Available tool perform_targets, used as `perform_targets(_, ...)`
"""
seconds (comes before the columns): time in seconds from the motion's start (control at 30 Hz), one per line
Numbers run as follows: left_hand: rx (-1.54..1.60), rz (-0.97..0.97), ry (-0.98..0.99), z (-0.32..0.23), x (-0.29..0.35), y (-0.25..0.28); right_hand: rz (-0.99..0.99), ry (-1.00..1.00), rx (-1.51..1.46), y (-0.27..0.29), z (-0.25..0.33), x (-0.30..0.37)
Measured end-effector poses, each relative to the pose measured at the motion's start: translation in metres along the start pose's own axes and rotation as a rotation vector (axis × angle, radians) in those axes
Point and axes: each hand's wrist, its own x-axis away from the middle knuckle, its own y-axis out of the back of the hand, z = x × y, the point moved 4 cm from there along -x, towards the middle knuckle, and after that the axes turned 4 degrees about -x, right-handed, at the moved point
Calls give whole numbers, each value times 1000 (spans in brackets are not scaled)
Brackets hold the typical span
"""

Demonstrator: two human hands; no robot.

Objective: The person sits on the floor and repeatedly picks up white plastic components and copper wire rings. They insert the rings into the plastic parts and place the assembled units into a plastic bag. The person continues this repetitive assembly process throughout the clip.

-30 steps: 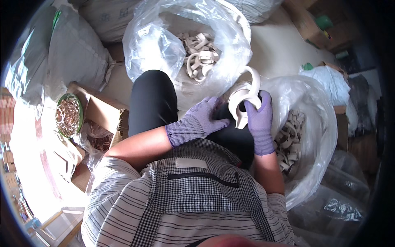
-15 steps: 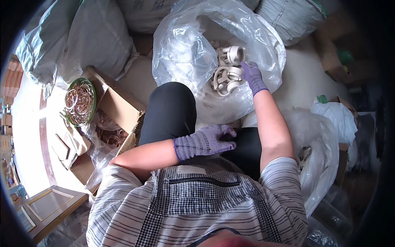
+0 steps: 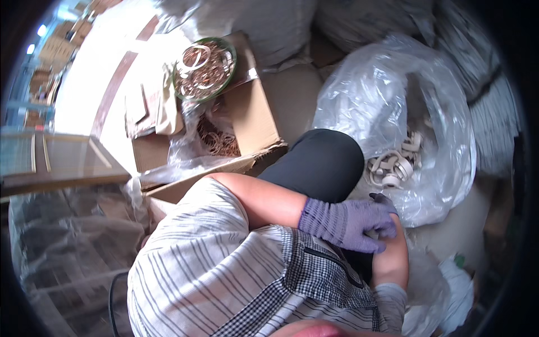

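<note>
My left hand, in a purple knit glove, lies across my lap in front of my right forearm. Its fingers are bent, a gap shows between thumb and fingers, and I see nothing in it. Just beyond, my right hand in a matching glove is largely covered by the left; only its back edge and a dark fingertip show. Past my knee stands a large clear plastic bag, holding several cream-coloured plastic ring-shaped parts. Neither hand touches those parts.
On my left, an open cardboard box holds thin copper-coloured rings. A green-rimmed round tray of similar rings rests on its edge. Big whitish sacks stand behind. A wood-framed panel is at far left, another clear bag at lower right.
My view has swung left, so the bag now sits further right. My right hand has drawn back from the cream parts to beside my left hand.
</note>
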Motion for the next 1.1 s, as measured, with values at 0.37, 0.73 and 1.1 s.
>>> perform_targets(0.37,-844,-620,826,108,278,209,-325,342,-245,91,81,116)
perform_targets(0.73,-713,-16,1321,282,395,267,-177,224,-278,20,82,178)
perform_targets(1.1,243,-380,1303,536,491,242,-157,193,-263,-1,102,192)
